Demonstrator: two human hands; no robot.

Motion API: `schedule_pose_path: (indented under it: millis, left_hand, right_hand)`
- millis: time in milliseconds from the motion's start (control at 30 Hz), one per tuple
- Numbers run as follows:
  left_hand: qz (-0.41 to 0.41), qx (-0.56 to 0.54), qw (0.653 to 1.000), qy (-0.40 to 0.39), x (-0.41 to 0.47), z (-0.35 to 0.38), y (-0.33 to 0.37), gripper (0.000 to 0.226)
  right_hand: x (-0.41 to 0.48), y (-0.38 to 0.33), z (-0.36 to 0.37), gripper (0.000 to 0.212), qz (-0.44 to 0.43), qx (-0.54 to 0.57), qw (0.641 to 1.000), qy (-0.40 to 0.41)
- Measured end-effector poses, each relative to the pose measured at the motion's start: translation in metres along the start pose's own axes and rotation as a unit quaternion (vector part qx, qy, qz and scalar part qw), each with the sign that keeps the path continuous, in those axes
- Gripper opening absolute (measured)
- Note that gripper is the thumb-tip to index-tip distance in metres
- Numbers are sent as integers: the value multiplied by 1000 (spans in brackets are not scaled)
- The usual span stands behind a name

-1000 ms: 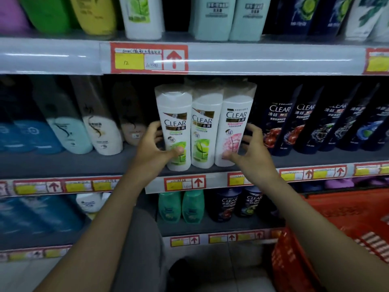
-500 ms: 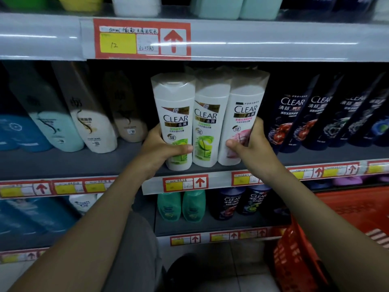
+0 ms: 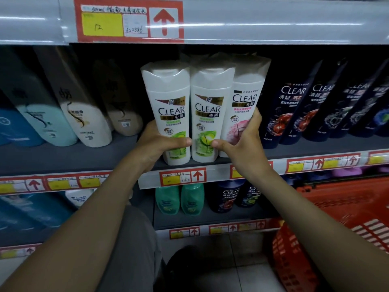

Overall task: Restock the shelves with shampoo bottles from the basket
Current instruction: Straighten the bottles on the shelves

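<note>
Since the earlier frame, the right hand (image 3: 242, 144) has shifted its thumb from the pink-label bottle (image 3: 242, 114) onto the middle bottle (image 3: 210, 114). The left hand (image 3: 155, 144) grip holds the left bottle (image 3: 168, 110); the right grip wraps the pink-label bottle, all standing at the shelf (image 3: 63, 157) front edge. The red basket (image 3: 336, 218) sits at 4 o'clock; its contents are apparently out of view.

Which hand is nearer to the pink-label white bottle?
Right. The right hand grips the pink-label white bottle; the left hand holds the leftmost green-label bottle, two bottles away.
</note>
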State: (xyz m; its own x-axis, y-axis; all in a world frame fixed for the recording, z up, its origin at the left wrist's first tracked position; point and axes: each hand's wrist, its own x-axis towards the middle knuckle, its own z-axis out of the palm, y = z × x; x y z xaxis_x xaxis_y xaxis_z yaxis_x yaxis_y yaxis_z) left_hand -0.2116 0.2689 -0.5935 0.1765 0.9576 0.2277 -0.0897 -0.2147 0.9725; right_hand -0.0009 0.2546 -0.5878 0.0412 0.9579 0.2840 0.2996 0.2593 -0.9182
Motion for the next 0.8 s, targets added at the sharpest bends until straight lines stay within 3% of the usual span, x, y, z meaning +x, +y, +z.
schedule_pose_path:
  millis: [200,367,433,800]
  left_hand:
    - [-10,-12,1000,-22,-2,-1,3,48]
    - [-3,-14,999,-39,-2,-1,3,52]
    - [-2,-12,999,-40,-3,-2,3,51]
    - [-2,4,1000,-16,1,-5,5,48]
  right_hand:
    - [3,2,-2,104,7,-1,1000,1]
    - [8,6,-8,60,28,-41,999,2]
    - [9,8,-11,51,30,-46,998,-6]
    - [5,8,-17,55,39,-33,999,-13]
